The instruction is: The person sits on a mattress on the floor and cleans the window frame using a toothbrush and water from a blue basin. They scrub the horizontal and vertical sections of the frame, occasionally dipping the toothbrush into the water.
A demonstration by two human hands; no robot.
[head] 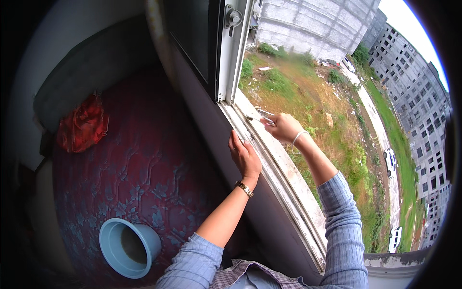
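My right hand [286, 128] grips a slim, light-coloured tool [265, 120] over the outer ledge of a window opening. The tool has a small dark end that points toward the track; its exact kind is hard to tell. Below it runs the white sliding-window track [274, 169], with dark dirt in its grooves. My left hand [245, 155] rests against the inner edge of this track, thumb apart from the fingers, holding nothing. Above both hands stands the white and black sash frame [229, 54], which carries a metal latch [233, 17].
A light-blue bucket [155, 240] holding murky liquid sits on a dark red floral-patterned mattress [144, 173]. Crumpled red fabric [83, 126] lies farther off at the left. Past the outer ledge [299, 180] the ground is far below, with parked vehicles and grey buildings.
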